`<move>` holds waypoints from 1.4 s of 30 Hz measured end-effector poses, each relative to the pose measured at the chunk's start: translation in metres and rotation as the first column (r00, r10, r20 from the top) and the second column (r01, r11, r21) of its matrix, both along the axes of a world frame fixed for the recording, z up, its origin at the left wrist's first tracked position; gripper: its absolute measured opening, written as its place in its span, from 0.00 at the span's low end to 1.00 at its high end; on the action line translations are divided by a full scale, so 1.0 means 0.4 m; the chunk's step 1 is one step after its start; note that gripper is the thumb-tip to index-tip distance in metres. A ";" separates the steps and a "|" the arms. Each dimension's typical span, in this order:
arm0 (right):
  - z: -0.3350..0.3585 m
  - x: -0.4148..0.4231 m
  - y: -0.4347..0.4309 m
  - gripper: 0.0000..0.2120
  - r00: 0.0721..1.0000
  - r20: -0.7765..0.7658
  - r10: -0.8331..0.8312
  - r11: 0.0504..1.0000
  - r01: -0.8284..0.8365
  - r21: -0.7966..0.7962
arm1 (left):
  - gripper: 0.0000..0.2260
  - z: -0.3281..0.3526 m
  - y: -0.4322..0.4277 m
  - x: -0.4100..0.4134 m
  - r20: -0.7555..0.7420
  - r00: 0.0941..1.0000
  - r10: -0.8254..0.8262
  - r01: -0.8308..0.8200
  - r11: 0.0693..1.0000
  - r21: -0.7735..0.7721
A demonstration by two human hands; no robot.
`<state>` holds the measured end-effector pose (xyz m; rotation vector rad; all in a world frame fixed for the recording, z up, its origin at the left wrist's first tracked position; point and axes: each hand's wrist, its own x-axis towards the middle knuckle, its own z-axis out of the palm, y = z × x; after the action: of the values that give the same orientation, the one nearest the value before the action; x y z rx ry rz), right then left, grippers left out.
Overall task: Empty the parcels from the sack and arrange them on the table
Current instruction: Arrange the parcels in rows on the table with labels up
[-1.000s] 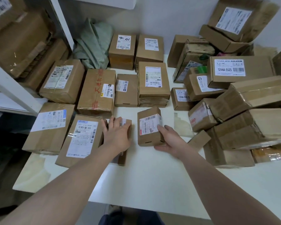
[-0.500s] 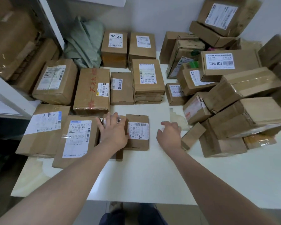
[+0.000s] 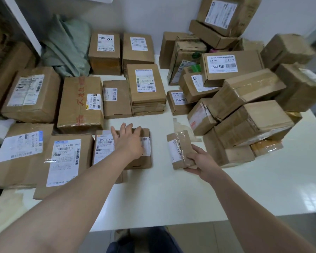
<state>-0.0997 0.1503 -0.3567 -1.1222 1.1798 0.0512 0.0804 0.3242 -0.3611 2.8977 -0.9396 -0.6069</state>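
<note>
Matt brown cardboard parcels (image 3: 77,105) with glossy tape, on a smooth white table (image 3: 171,198).

Brown parcels (image 3: 146,83), white table (image 3: 171,194), green sack (image 3: 67,46)

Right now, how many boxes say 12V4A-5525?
2. A big box sits in the pile at right. A small box lies on the table at the pile's left edge. More may be hidden in the pile.

1. Bright, even light covers the white table (image 3: 171,198); shadows are soft.
2. Pale glare lies on the table's right end.
3. Parcels (image 3: 288,50) behind that end are motion-blurred; table edges bow.
</note>
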 end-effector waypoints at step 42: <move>-0.084 0.464 0.131 0.18 0.892 -0.222 0.394 0.804 -0.452 -0.387 | 0.20 0.039 0.117 0.089 -0.105 0.899 0.425 -0.437 0.887 -0.152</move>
<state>0.0861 0.2027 -0.3903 -1.7930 1.0567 0.2222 0.1160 0.3709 -0.3456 2.7685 -0.2951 -0.5500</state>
